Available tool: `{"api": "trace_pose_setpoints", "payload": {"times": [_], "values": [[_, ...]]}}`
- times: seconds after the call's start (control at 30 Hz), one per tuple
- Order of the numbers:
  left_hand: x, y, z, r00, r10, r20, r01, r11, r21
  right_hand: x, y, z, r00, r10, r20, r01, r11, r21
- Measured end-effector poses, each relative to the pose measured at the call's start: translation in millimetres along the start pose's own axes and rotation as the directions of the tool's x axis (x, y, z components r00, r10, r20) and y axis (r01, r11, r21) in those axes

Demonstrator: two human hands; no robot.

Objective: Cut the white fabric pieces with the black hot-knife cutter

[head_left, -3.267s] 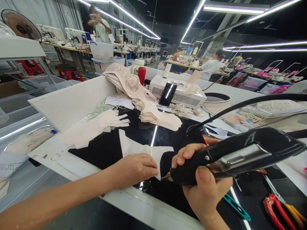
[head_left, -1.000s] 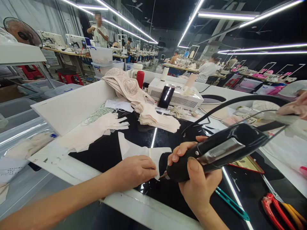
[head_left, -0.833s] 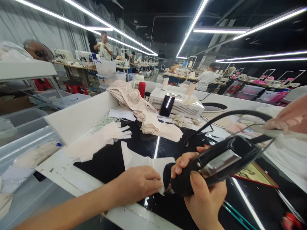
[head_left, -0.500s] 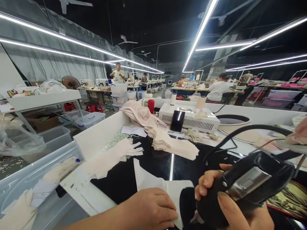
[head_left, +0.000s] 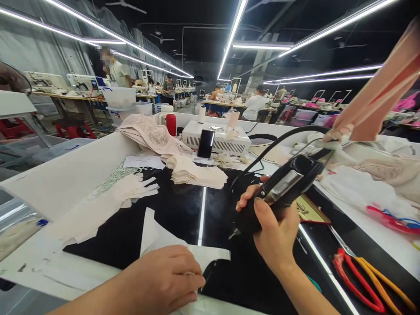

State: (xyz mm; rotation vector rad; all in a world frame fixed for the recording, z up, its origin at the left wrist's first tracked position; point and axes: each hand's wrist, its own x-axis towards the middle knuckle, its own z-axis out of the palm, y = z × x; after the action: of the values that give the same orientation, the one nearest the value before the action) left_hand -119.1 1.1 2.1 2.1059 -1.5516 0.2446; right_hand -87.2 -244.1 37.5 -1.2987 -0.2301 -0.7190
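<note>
My left hand [head_left: 164, 273] lies low on the black tabletop [head_left: 177, 199], its fingers bent and pressed together on a white fabric piece [head_left: 170, 238]. Part of that piece is hidden under the hand. My right hand [head_left: 274, 225] is wrapped round a black corded hand tool [head_left: 284, 186] with a silver metal plate on its side. The tool tilts down to the left, its small metal tip [head_left: 234, 234] pointing at the tabletop, to the right of the fabric. Whether the tip touches the surface, I cannot tell.
Beige fabric stacks [head_left: 197, 173] and lace-cup pieces [head_left: 157, 133] lie beyond my hands. A phone [head_left: 206, 143] leans before a white vented box [head_left: 226, 140]. Scissors [head_left: 357, 271] with red and orange handles and a shallow tray [head_left: 313, 210] are rightward. Pink fabric [head_left: 377, 96] hangs by the cord.
My view has turned right, bringing the scissors in and shifting the table leftward. The tool has risen away from me, and its tip now shows. My left hand remains on the white fabric.
</note>
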Motion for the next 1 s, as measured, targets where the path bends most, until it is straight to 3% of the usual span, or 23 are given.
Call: {"api": "trace_pose_setpoints", "payload": {"times": [0.23, 0.43, 1.0], "values": [[36, -21, 21.0, 0.999, 0.037, -0.017, -0.034, 0.989, 0.143, -7, -2, -9, 0.999, 0.026, 0.035, -0.027, 0.999, 0.035], [42, -33, 46.9, 0.997, 0.075, -0.008, -0.072, 0.977, 0.199, -16, -4, -10, 0.997, 0.031, 0.068, -0.035, 0.997, 0.067], [37, -33, 51.5, 0.993, 0.082, -0.083, -0.065, 0.981, 0.184, -21, -6, -6, 0.995, 0.011, 0.099, -0.026, 0.988, 0.151]]}}
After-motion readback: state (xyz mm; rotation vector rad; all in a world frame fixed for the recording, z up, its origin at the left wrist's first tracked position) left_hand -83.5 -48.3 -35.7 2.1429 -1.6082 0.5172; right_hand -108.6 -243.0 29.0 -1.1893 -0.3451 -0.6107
